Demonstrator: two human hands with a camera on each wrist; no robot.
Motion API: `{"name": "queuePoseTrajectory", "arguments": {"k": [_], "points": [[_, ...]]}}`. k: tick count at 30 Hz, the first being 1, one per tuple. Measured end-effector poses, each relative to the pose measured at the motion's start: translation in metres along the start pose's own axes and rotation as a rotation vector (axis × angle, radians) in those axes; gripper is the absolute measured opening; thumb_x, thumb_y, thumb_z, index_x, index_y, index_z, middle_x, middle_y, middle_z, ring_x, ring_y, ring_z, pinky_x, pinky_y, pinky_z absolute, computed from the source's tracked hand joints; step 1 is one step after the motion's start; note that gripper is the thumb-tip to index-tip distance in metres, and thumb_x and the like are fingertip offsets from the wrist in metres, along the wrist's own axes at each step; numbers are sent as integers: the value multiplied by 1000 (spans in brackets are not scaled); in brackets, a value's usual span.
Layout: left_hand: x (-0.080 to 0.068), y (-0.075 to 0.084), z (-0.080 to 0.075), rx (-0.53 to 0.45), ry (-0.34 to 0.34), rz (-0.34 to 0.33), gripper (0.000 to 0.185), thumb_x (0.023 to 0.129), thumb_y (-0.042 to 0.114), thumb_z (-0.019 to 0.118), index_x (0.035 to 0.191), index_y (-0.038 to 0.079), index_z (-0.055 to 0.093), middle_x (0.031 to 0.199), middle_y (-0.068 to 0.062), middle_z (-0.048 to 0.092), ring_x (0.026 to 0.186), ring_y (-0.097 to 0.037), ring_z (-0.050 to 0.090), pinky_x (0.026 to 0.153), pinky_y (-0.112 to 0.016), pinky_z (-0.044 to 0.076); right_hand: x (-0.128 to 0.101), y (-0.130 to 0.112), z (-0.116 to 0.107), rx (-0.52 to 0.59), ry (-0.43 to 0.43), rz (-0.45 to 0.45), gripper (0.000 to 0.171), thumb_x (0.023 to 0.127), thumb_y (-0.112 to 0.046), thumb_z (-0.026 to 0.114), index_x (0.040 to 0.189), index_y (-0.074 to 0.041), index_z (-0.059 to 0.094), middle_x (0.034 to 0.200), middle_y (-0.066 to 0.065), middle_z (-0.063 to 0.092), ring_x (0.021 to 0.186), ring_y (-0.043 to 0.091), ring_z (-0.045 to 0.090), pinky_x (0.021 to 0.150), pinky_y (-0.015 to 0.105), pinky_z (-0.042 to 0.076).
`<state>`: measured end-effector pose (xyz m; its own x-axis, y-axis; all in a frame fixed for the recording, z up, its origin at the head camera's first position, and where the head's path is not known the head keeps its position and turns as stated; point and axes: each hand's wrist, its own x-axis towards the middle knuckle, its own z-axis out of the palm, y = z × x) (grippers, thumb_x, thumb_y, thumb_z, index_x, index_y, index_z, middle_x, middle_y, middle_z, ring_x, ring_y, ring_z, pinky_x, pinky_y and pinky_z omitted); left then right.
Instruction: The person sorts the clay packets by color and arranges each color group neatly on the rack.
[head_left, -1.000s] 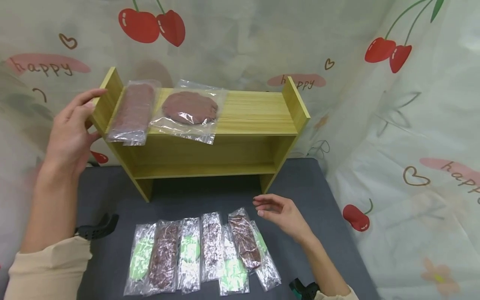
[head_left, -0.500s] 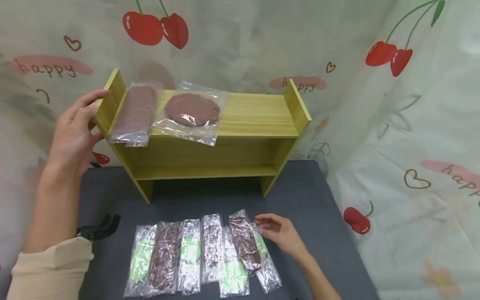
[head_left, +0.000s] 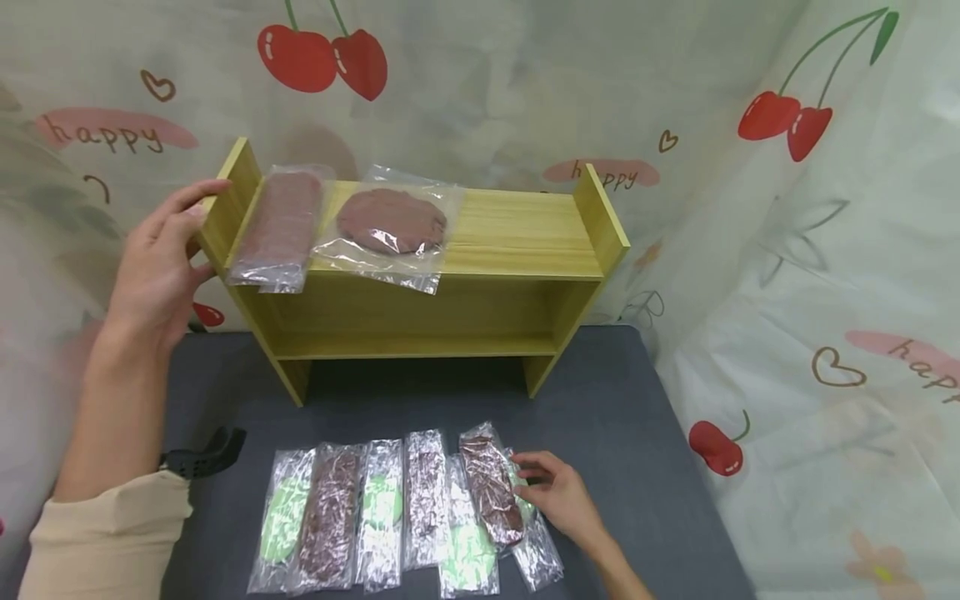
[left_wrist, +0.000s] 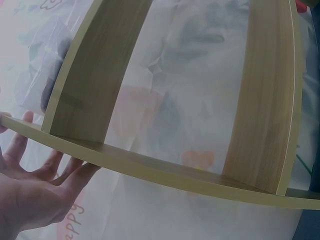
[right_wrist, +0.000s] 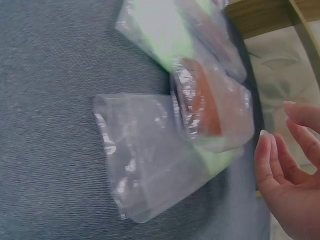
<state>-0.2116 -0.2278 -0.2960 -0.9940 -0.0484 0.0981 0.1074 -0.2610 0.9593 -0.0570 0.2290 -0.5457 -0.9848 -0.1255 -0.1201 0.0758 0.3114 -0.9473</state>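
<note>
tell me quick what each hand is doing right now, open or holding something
Left hand: open, fingers resting on the left side panel of the wooden shelf.
Right hand: open, holds nothing, fingertips at the rightmost packet.

Right hand [right_wrist: 292, 200] beside clear packets [right_wrist: 165, 165] on grey mat [right_wrist: 50, 125]

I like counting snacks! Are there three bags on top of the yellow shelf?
No, only two bags lie on top of the shelf.

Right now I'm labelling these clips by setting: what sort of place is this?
Probably a staged tabletop setup, not a lived-in room: a cherry-print sheet hangs as backdrop, a small wooden shelf stands on a dark grey mat, and bagged items lie in a row.
</note>
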Motion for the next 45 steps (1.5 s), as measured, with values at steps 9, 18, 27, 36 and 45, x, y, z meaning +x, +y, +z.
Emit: {"name": "queuePoseTrajectory", "arguments": {"k": [9, 18, 27, 36, 45], "points": [[1, -1, -1, -43, -9, 6, 36, 104, 19, 50, 139, 12, 56, 135, -4, 42, 117, -21, 46, 79, -29, 48, -3, 13, 6, -153, 39, 10, 42, 76, -2, 82, 116, -6, 70, 111, 14, 66, 95, 32, 65, 77, 25, 55], [0, -2, -1, -61, -22, 28, 36, 104, 19, 51, 138, 11, 56, 129, -6, 46, 114, -21, 47, 79, -29, 48, -6, 18, 12, -308, 27, 7, 38, 77, -8, 84, 113, -11, 72, 99, 9, 63, 80, 21, 60, 65, 24, 50], [-1, -3, -1, -44, -19, 27, 36, 104, 20, 50, 138, 11, 56, 130, -6, 45, 114, -21, 47, 81, -29, 47, -4, 23, 24, -412, -13, -8, 56, 72, -22, 89, 124, -17, 68, 108, 8, 55, 86, 17, 51, 66, 28, 45], [-1, -1, 1, -21, -18, 25, 36, 105, 21, 48, 139, 12, 55, 130, -5, 45, 115, -21, 45, 83, -30, 44, -6, 21, 33, -545, 33, -72, 66, 68, -20, 89, 129, -17, 64, 107, 3, 53, 74, 8, 46, 56, 23, 40], [0, -1, 1, -30, -20, 15, 36, 105, 21, 47, 139, 12, 55, 133, -5, 43, 118, -20, 44, 83, -30, 44, -3, 22, 35, -550, 38, -78, 66, 67, -16, 89, 128, -17, 63, 97, 2, 54, 63, 4, 43, 50, 23, 39]]}}
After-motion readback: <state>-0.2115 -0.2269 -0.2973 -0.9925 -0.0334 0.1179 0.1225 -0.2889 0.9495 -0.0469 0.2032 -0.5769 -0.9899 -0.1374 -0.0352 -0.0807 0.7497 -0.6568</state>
